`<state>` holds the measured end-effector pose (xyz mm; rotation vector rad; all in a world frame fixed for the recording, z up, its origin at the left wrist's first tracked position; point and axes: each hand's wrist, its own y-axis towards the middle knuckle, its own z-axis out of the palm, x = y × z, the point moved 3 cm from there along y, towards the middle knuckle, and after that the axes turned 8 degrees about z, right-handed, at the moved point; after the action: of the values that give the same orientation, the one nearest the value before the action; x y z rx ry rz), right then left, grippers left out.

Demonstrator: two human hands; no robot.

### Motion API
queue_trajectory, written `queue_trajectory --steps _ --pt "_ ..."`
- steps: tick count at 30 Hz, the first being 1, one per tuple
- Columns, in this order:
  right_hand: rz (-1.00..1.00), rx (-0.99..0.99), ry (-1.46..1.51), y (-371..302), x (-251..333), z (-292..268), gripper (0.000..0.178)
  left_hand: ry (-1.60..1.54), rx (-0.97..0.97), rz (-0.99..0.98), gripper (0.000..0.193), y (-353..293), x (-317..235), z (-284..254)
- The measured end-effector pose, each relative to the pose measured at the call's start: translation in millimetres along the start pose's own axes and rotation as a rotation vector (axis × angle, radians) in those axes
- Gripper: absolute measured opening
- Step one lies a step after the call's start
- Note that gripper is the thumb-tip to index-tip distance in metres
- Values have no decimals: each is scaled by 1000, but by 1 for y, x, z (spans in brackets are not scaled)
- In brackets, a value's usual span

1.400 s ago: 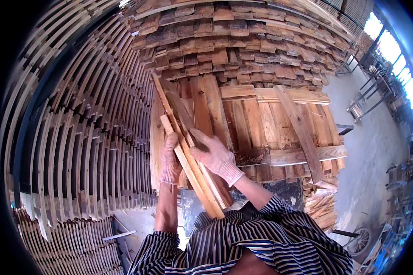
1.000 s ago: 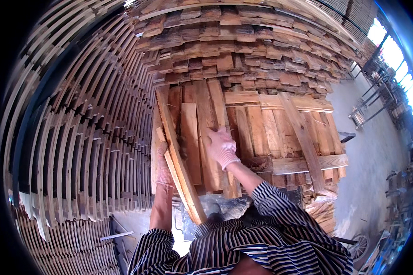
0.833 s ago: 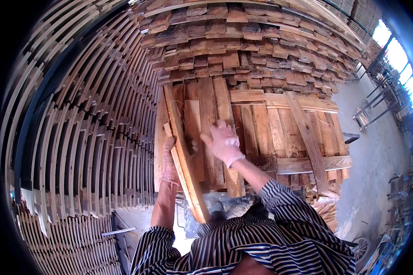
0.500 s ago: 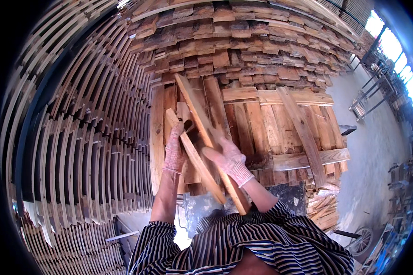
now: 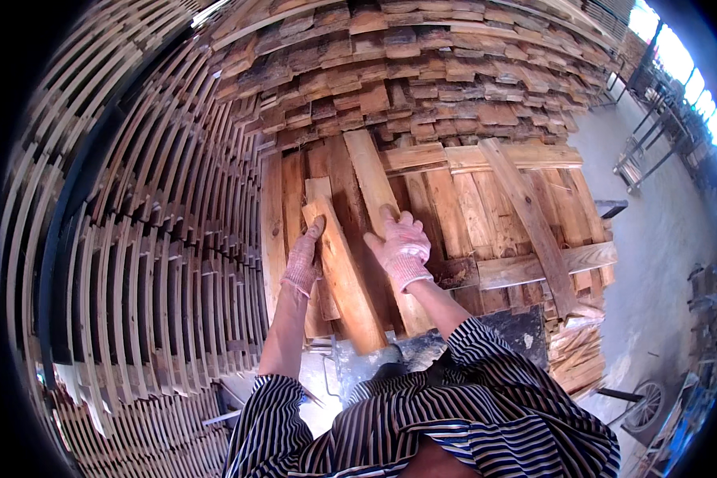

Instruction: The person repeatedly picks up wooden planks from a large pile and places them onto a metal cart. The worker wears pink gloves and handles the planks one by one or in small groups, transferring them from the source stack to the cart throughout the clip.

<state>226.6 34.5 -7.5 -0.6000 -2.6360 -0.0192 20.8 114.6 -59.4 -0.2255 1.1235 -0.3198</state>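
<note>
My left hand [image 5: 303,259], in a pale pinkish knit glove, is closed on the left edge of a short wooden board [image 5: 346,287], its thumb near the far end. The board's broad face is up and its near end points toward my body. To the right, my gloved right hand [image 5: 403,248] grips a longer, paler wooden board [image 5: 366,171] around its middle, thumb on the left side and fingers over the top. Part of that board is hidden under the hand. Both boards slant over a layer of flat planks [image 5: 272,207].
A tall stack of rough boards [image 5: 358,99] rises behind the planks. Slatted wood stacks [image 5: 151,279] fill the left. A loose plank [image 5: 526,215] lies slantwise across crosspieces at right. Wood scraps [image 5: 575,354] are piled low at right, near a spoked wheel [image 5: 645,406] on the concrete floor.
Both boards have turned from edge-up to broad face up and lie lower. The longer board has shifted right at its far end, and my right hand has moved slightly farther away along it.
</note>
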Motion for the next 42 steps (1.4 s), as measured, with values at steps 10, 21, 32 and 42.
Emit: queue_trajectory --steps 10,21,32,42 --pt "-97 -16 61 12 5 -4 60 14 73 -64 44 9 2 -9" --pt "-240 277 316 -22 -37 -46 90 72 105 -35 33 7 -18 107" --pt "146 -227 -334 84 -276 -142 82 668 14 619 80 1 -48 72" --pt "179 200 -76 86 -167 -129 83 1140 -323 177 71 85 -81 -192"
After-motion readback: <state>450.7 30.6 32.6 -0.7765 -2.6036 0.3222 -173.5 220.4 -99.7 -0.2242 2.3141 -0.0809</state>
